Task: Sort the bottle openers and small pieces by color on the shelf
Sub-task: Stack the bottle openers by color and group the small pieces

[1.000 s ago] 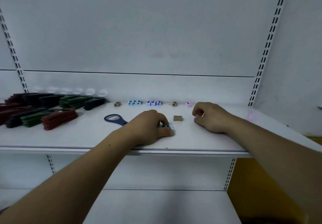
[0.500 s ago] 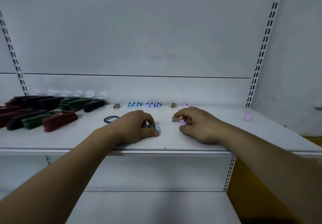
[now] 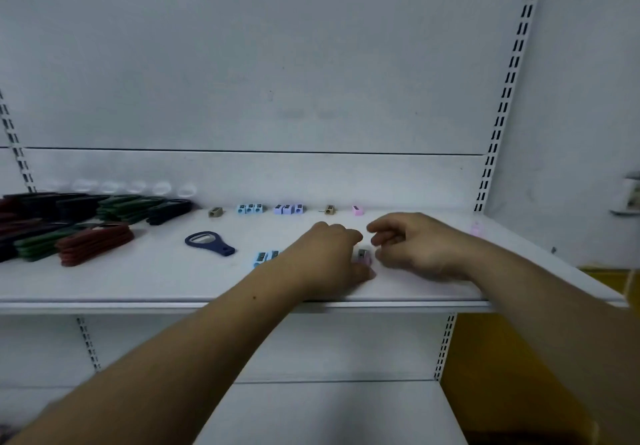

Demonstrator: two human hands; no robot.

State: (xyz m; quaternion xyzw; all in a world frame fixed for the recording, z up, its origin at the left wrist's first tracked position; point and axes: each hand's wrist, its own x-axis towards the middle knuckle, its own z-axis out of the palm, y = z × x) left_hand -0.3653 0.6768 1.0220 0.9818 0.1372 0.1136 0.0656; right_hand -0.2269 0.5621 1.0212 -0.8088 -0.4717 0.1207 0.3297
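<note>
My left hand [image 3: 325, 259] rests on the white shelf [image 3: 138, 282] and pinches a small pink piece [image 3: 363, 257] between its fingertips and thumb. My right hand [image 3: 415, 247] lies just right of that piece, its fingers loosely curled with nothing visible in them. Two light blue pieces [image 3: 265, 257] lie on the shelf left of my left hand. A navy bottle opener [image 3: 207, 242] lies further left. Along the back wall stand a tan piece [image 3: 215, 211], blue pieces [image 3: 249, 208], lilac pieces [image 3: 288, 208], another tan piece [image 3: 329, 209] and a pink piece [image 3: 357, 210].
Stacks of red openers [image 3: 95, 242], green openers [image 3: 124, 207] and dark openers [image 3: 169, 211] fill the shelf's left end. A lone pink piece [image 3: 476, 228] sits at the far right. A lower shelf [image 3: 329, 410] lies under my arms.
My left hand let go of the light blue pieces, which now lie on the shelf, and moved right onto the pink piece. My right hand released that piece; the tan piece beside it is out of sight.
</note>
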